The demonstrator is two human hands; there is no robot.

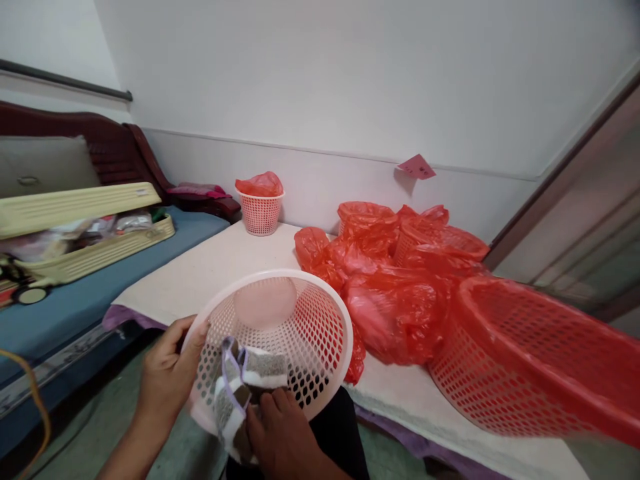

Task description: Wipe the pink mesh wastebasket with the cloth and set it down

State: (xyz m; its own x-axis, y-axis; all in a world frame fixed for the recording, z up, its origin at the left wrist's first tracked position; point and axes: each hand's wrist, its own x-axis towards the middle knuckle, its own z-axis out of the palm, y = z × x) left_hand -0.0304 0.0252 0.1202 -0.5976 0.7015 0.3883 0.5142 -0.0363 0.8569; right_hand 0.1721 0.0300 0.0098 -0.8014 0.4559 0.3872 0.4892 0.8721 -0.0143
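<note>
My left hand (169,373) is closed on the left rim of a pale pink plastic basket (320,313), its thumb over the edge. The perforated basket tilts so that its mouth faces me. In my right hand (283,427) is a striped cloth (230,407) in grey, white and brown with purple edging. It lies across the basket's near rim and partly inside. The fingers of my right hand press on the cloth, and their tips are partly hidden in its folds.
Red plastic bags (400,307) cover the middle of a white-topped bed (200,260). A large red basket (480,360) stands at the right, and a small pink basket (262,215) near the wall. On the blue mattress lies an open cream case (100,250).
</note>
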